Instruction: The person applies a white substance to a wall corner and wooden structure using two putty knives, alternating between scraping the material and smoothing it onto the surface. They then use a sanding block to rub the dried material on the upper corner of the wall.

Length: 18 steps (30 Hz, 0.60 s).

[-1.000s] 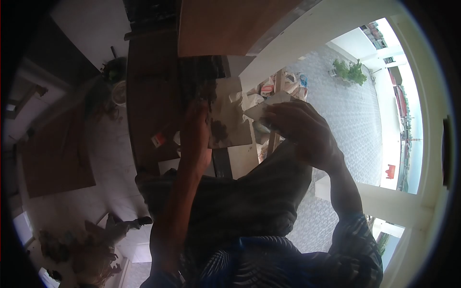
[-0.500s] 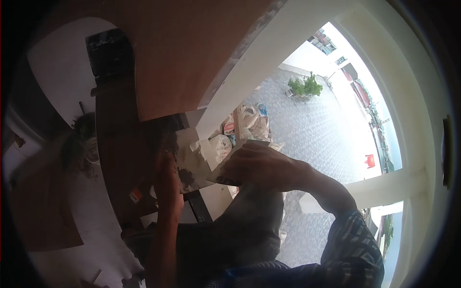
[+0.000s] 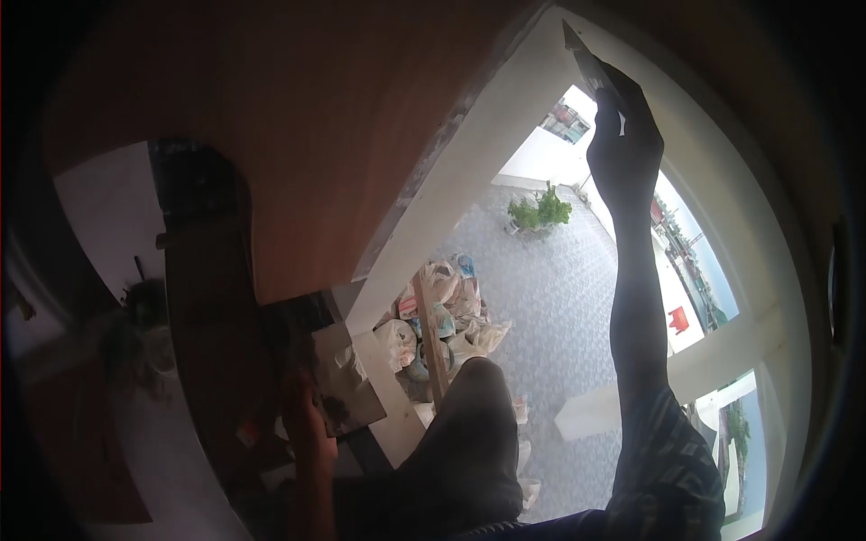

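My right hand [image 3: 627, 140] is raised high at the upper right, fingers closed round a flat, pointed blade tool [image 3: 579, 52]. The tool's tip is close to the pale frame [image 3: 552, 45] of the opening. Low down at the left, my left hand [image 3: 308, 419] is closed on the edge of a flat board [image 3: 356, 379], which has pale and dark patches of material on it. Shadow hides part of the left fingers.
Several filled bags [image 3: 456, 311] lie below with a wooden plank [image 3: 431, 338] across them. Beyond are a patterned floor [image 3: 550, 307], a green plant [image 3: 541, 212] and a red chair [image 3: 678, 319]. A large brown panel [image 3: 343, 135] hangs at upper left.
My right hand has risen with the blade tool from beside the board up to the frame. The board and my left hand appear lower in view, and the view has shifted.
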{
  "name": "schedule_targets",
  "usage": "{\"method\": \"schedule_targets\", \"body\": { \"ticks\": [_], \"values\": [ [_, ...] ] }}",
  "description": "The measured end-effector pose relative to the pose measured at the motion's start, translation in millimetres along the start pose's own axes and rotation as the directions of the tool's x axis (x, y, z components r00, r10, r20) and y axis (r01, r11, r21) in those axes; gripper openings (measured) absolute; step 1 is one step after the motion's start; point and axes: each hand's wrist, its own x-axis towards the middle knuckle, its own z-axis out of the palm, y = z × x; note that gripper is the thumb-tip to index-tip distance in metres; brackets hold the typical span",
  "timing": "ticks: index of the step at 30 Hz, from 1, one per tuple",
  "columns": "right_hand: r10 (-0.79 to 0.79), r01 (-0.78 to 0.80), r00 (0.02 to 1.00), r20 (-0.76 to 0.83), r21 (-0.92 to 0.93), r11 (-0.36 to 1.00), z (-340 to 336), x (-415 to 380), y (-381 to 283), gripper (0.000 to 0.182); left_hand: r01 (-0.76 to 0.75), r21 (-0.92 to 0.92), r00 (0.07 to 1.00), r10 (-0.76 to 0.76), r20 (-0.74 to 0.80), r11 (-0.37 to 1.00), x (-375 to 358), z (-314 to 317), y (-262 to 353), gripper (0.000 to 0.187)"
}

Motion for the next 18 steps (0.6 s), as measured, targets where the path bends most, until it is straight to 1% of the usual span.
{"method": "schedule_targets", "body": {
  "ticks": [1, 4, 7, 10, 11, 13, 14, 16, 18],
  "values": [
    [-0.004, 0.004, 1.0, -0.004, -0.015, 1.0, 5.9, 2.9, 5.2, 0.042, -0.027, -0.021, 0.999, 0.027, 0.023, 0.999, 0.0, -0.5, -0.8, 0.054],
    [-0.006, 0.005, 1.0, -0.012, -0.052, 0.999, 22.6, 10.8, 18.7, 0.047, -0.02, -0.015, 0.998, 0.021, 0.065, 1.0, 1.8, 0.4, 0.6, 0.052],
    [-0.039, 0.034, 0.999, -0.032, -0.138, 0.99, 34.8, 16.3, 25.6, 0.045, -0.008, -0.015, 0.996, 0.009, 0.088, 1.0, 0.2, -3.4, 0.8, 0.05],
    [-0.083, 0.074, 0.996, -0.035, -0.215, 0.974, 42.8, 21.9, 26.2, 0.049, -0.041, -0.017, 0.992, 0.043, 0.117, 0.999, 4.7, -9.6, -7.5, 0.048],
    [-0.095, 0.085, 0.995, -0.032, -0.233, 0.969, 45.0, 24.1, 25.8, 0.052, -0.037, -0.021, 0.995, 0.039, 0.097, 0.999, 4.6, -10.2, -8.9, 0.047],
    [-0.033, 0.027, 0.999, -0.021, -0.234, 0.972, 48.1, 25.1, 27.4, 0.055, -0.03, -0.029, 0.998, 0.031, 0.058, 0.999, 3.2, -9.9, -9.6, 0.044],
    [-0.003, -0.001, 1.0, -0.015, -0.235, 0.972, 49.9, 25.8, 28.2, 0.057, -0.037, -0.024, 0.996, 0.038, 0.079, 0.999, 3.6, -11.0, -9.5, 0.044],
    [-0.042, 0.029, 0.998, -0.042, -0.266, 0.964, 54.5, 27.1, 27.5, 0.058, -0.05, -0.014, 0.991, 0.051, 0.12, 0.999, 4.5, -13.5, -9.0, 0.042],
    [-0.076, 0.057, 0.995, -0.058, -0.281, 0.958, 57.9, 28.0, 30.4, 0.058, -0.051, -0.048, 0.994, 0.056, 0.096, 0.998, 2.7, -10.9, -7.1, 0.036]
  ]
}}
